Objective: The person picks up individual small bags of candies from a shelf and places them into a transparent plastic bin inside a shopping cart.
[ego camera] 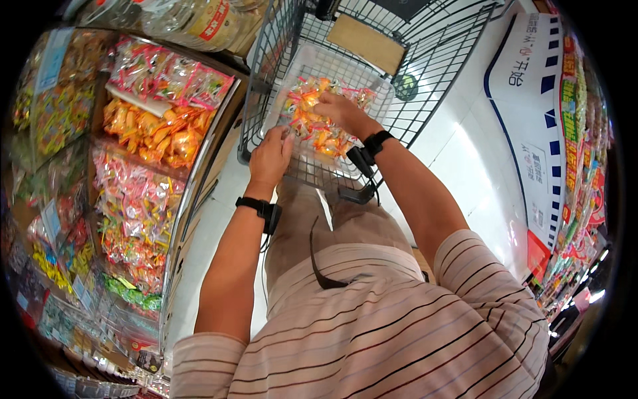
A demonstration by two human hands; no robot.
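Observation:
A metal-wire shopping cart [433, 95] stands in front of me. Inside it is a clear plastic bin [381, 92] with small wrapped candies [324, 132] in orange and in clear, pink-edged wrappers. My right hand [339, 110] reaches over the bin, its fingers down among the candies; whether they grip one is hidden. At the near left corner of the bin, my left hand [273, 153] rests at the edge with the thumb raised; its fingertips are partly hidden, and I cannot tell what they grip. Both wrists wear black straps with small devices.
Left of the cart, a display shelf holds compartments of wrapped candies [159, 129], with large plastic jars [199, 22] behind. A flat brown board [366, 44] and a round green object [405, 87] lie at the cart's far part. On the right stand a white printed panel [528, 109] and packed shelves [580, 134].

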